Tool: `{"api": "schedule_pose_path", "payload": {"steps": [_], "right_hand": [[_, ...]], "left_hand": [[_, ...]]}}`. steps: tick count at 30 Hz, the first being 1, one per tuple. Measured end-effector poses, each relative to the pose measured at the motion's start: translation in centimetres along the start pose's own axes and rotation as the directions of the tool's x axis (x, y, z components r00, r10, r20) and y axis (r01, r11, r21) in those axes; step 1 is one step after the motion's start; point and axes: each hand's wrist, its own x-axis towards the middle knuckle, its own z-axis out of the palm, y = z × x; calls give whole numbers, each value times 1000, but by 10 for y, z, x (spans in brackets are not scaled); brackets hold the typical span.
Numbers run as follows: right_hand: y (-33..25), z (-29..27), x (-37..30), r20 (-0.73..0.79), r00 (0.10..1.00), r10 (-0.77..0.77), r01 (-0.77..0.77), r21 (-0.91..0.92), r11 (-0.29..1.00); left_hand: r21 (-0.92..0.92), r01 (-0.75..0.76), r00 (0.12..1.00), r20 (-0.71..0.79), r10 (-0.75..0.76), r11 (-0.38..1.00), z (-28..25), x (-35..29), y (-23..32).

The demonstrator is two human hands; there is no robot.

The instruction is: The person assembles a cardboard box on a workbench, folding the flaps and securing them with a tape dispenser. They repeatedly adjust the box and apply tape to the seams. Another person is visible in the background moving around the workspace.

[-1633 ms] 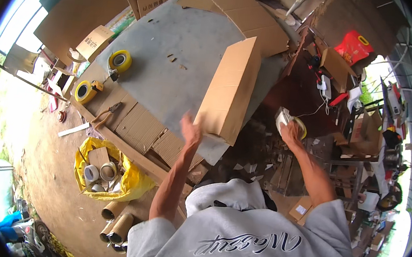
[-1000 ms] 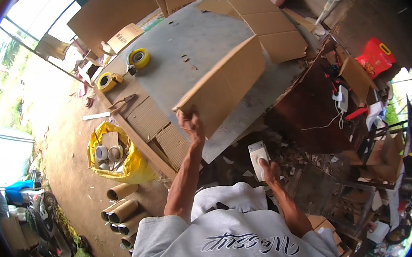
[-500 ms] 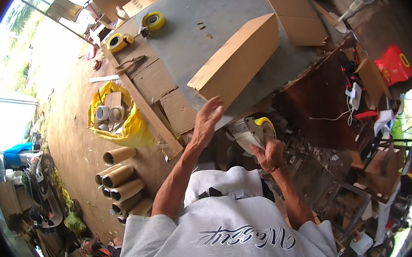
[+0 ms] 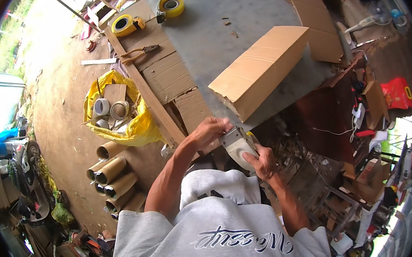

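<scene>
My right hand (image 4: 262,163) is wrapped round a hand-held tape dispenser (image 4: 238,146), a pale casing with a metal front end. A bit of yellow tape roll (image 4: 251,136) shows behind it. At the dispenser's front end, the fingers of my left hand (image 4: 209,133) are pinched together; whatever is between them is too small to make out. Just beyond both hands, a long closed cardboard box (image 4: 262,66) lies on the grey tabletop (image 4: 201,32), its near end toward me.
Two yellow tape rolls (image 4: 171,6) and pliers (image 4: 141,54) lie at the table's left. Beside its wooden edge (image 4: 156,100), a yellow bag (image 4: 140,130) holds several rolls. Cardboard tubes (image 4: 111,170) are stacked on the floor. Clutter (image 4: 361,180) crowds the right.
My left hand has come down from beside the box's near end, and its fingers have closed at the dispenser's front. The dispenser has moved slightly left and down toward it.
</scene>
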Motion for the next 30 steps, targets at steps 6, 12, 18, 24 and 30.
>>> {"api": "schedule_pose_path", "payload": {"steps": [6,12,18,24,30], "right_hand": [[-33,39,50,-2,985,170,-170,-49,984],[-24,73,87,-37,962,271,-273,-97,957],[-27,99,79,-236,955,179,-243,-279,929],[-2,130,96,-350,908,230,-331,-266,905],[13,148,108,-451,882,136,-268,-244,932]], "left_hand": [[302,-77,992,-76,104,950,-62,24,18],[479,-225,957,-54,284,849,-104,62,39],[506,-453,830,-62,555,734,-139,128,61],[627,-587,742,162,651,512,-133,175,78],[671,-641,652,222,725,372,-129,213,63]]}}
